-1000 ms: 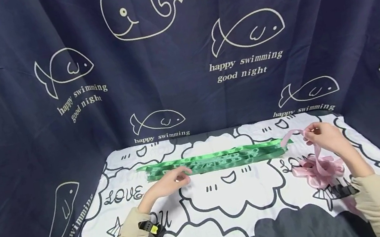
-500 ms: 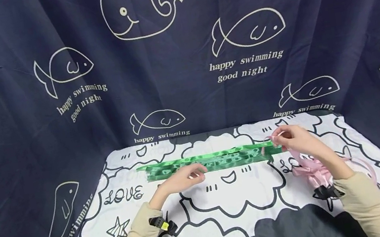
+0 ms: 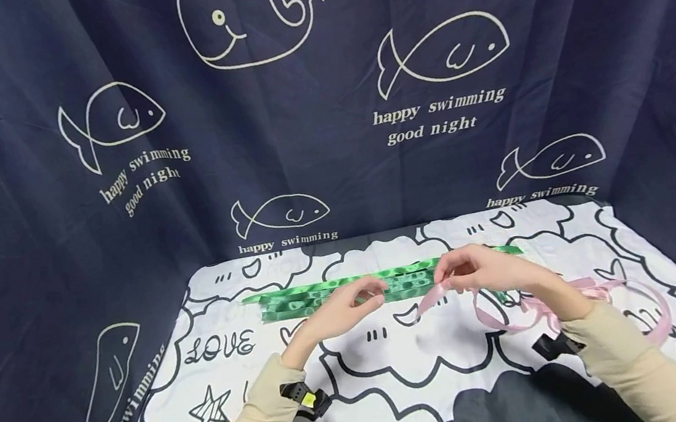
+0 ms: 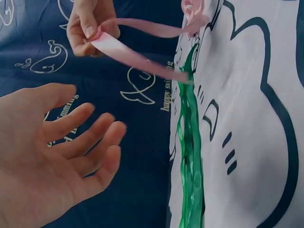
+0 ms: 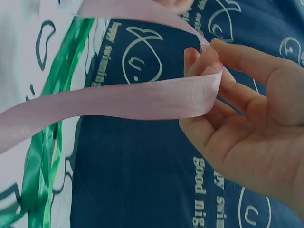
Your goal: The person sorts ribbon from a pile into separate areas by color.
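My right hand [image 3: 486, 268] pinches a pink satin ribbon [image 5: 142, 100] between thumb and fingertips, above the table's middle. A short free end hangs to the left of the fingers, and the longer part trails right to a loose pink heap [image 3: 589, 289], partly hidden by my right forearm. Facing it, my left hand [image 3: 346, 307] hovers with relaxed, parted fingers and holds nothing; the left wrist view shows its bare palm [image 4: 42, 161]. Behind both hands, several green ribbons [image 3: 318, 295] lie side by side across the table.
A white cloth with black cloud drawings [image 3: 374, 353] covers the table. Dark blue curtains [image 3: 322, 110] with fish and whale prints stand behind it and at both sides. A loop of pink ribbon [image 3: 663, 314] lies at the right.
My right hand has moved left from over the pink heap to the middle, drawing the ribbon along, and the heap has loosened and spread. My left hand has shifted right towards it.
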`<state>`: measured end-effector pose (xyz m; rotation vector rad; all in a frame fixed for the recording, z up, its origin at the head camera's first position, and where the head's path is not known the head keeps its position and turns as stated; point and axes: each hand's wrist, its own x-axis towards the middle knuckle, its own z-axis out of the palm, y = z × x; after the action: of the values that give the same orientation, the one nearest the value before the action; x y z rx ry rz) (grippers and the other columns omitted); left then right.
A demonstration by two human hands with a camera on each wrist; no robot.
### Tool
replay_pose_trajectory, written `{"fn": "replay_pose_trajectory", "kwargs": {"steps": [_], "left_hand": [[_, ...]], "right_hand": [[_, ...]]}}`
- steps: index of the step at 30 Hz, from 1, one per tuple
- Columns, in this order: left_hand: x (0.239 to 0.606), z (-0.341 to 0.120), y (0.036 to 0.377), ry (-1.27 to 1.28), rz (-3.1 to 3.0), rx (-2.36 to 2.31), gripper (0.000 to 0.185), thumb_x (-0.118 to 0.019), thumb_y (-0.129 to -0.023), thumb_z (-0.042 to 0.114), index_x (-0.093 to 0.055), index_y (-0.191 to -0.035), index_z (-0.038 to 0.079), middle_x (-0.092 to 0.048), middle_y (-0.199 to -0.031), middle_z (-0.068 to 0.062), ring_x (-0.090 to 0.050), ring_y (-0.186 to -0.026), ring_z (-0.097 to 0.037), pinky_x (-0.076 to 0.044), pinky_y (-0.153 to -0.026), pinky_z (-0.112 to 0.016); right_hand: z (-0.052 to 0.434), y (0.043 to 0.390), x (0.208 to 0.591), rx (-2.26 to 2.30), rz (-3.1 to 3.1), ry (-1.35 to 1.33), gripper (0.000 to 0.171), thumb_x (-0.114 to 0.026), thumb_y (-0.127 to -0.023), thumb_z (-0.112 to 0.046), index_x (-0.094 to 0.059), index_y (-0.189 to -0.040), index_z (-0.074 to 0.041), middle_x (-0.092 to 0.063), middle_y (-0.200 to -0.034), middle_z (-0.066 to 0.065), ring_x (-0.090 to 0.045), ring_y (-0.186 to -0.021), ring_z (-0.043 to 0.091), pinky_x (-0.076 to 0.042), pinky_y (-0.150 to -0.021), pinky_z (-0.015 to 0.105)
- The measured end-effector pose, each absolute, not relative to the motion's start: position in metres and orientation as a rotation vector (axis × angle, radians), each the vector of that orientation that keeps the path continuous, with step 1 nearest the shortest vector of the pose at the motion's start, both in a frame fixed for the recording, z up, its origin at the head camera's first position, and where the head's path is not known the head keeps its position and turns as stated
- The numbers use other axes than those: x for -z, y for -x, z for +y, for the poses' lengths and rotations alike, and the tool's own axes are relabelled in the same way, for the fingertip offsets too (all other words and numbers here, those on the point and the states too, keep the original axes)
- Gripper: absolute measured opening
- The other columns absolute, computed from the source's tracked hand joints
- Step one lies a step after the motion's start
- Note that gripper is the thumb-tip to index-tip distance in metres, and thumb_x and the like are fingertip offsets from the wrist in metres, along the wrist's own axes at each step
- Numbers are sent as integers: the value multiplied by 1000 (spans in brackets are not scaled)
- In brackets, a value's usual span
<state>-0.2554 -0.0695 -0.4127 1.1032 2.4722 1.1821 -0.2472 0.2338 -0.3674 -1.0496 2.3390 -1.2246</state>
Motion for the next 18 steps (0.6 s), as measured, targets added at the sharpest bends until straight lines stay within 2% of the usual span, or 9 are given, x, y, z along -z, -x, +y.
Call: {"fn": "replay_pose_trajectory", "kwargs": {"steps": [4,12,15,18], "left_hand": [[416,-60,256,-1116,2469,-1212,28,-49,-102,25,-60,-123,11,-64,-120,-5,-61,-106,-16,-49,-90,-28],[422,-46,254,-1189,2245,-1186,36,-42,-104,27,-57,-132,9,-62,-130,-5,-57,-120,-12,-45,-100,-25],[422,-44,252,-1176,2143,-1206,37,-42,-104,27,-56,-133,8,-63,-129,-8,-57,-119,-8,-44,-100,-22],[423,-43,252,-1187,2053,-1258,34,-42,-104,22,-60,-126,3,-66,-121,-14,-60,-111,-6,-46,-98,-24]], "right_hand": [[221,247,369,1188,2297,1100,10,-61,-93,-8,-64,-101,-2,-66,-93,12,-60,-76,6,-52,-69,24],[201,241,368,1207,2156,1182,12,-63,-92,-6,-65,-103,-1,-67,-99,15,-62,-87,9,-53,-77,23],[196,239,367,1219,2073,1254,13,-60,-93,-3,-64,-105,-2,-66,-100,18,-63,-90,12,-54,-79,25],[192,238,367,1227,1995,1342,15,-56,-93,2,-62,-106,-1,-65,-100,20,-65,-92,17,-54,-78,26]]}}
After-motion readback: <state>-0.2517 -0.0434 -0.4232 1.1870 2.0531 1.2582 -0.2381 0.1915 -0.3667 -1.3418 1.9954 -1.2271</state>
